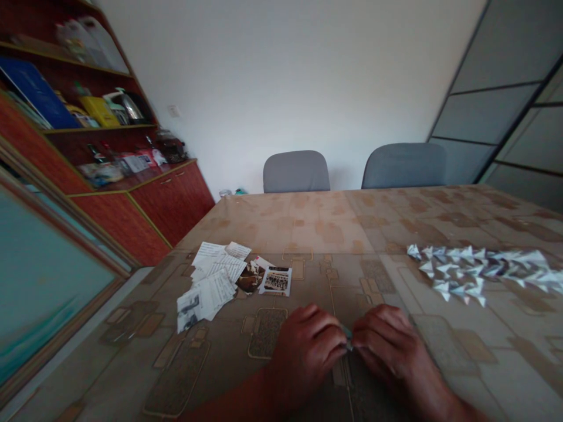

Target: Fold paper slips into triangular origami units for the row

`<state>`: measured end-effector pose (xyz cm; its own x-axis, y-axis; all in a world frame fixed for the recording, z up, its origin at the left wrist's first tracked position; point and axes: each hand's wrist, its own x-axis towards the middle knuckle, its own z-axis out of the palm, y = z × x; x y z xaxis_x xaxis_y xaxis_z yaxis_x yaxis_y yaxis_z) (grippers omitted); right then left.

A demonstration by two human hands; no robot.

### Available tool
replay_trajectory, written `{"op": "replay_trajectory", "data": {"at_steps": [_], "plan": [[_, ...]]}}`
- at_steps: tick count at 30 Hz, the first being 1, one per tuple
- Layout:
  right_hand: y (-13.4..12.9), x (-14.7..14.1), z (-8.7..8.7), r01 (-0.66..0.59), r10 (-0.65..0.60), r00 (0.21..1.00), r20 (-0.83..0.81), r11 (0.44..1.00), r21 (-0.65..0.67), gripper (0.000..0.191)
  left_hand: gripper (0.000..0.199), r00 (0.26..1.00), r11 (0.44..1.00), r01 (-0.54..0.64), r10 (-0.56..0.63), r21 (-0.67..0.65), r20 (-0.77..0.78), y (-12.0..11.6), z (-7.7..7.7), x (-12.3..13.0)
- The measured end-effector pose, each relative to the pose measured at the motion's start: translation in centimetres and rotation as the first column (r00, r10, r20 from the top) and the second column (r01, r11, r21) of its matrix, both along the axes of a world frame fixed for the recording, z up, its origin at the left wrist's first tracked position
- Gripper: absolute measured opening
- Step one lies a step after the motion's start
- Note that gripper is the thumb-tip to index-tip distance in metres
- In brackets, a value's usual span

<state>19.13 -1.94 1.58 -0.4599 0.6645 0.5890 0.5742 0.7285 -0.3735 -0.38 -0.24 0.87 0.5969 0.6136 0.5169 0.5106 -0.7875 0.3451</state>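
Observation:
My left hand (pixel 308 351) and my right hand (pixel 393 349) come together low in the middle of the head view, just above the table. Between their closed fingertips shows a small piece of folded paper (pixel 347 337), greenish and pale, mostly covered by the fingers. Both hands pinch it. To the left lies a loose pile of printed paper pieces (pixel 209 290), with a small picture card (pixel 276 281) at its right side. On the right stand several folded paper pieces (pixel 460 287) with pointed tips, set in rows.
A patterned cloth covers the table (pixel 308 217). Behind its far edge stand two grey chairs, one left (pixel 296 171) and one right (pixel 402 166). A red-brown cabinet (pixel 176 196) with loaded shelves is at the left, and grey panelled doors (pixel 488 111) are at the right.

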Motion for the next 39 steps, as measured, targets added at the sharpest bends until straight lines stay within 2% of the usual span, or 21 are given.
{"op": "replay_trajectory", "data": {"at_steps": [5,9,21,28,36,39], "plan": [[0.0,0.1,-0.7,0.004,-0.002,0.996,0.094,1.000,-0.019,0.030,0.018,0.998,0.999,-0.033,0.031,-0.041,-0.061,-0.5,-1.0,0.1],[-0.1,0.4,-1.1,-0.020,0.031,0.987,0.157,0.997,-0.075,0.028,0.015,0.995,0.996,-0.051,0.043,-0.078,-0.094,-0.8,-1.3,0.3],[0.0,0.8,-0.9,-0.019,0.041,0.978,0.207,0.994,-0.108,0.024,0.011,0.992,0.993,-0.045,0.031,-0.105,-0.126,-1.2,-0.8,0.4],[-0.1,0.8,-0.6,-0.031,0.075,0.976,0.205,0.977,-0.213,0.024,0.012,0.992,0.994,-0.028,0.015,-0.107,-0.125,-1.2,-0.7,0.5],[0.4,1.2,-0.7,-0.028,0.073,0.987,0.141,0.953,-0.302,0.015,0.007,0.996,0.950,-0.081,0.085,-0.302,0.001,-1.3,-0.5,0.9],[0.5,1.2,-0.8,-0.005,0.051,0.990,0.130,0.943,-0.334,0.011,0.010,0.991,0.935,-0.118,0.132,-0.333,0.019,-1.3,-0.5,1.1]]}}
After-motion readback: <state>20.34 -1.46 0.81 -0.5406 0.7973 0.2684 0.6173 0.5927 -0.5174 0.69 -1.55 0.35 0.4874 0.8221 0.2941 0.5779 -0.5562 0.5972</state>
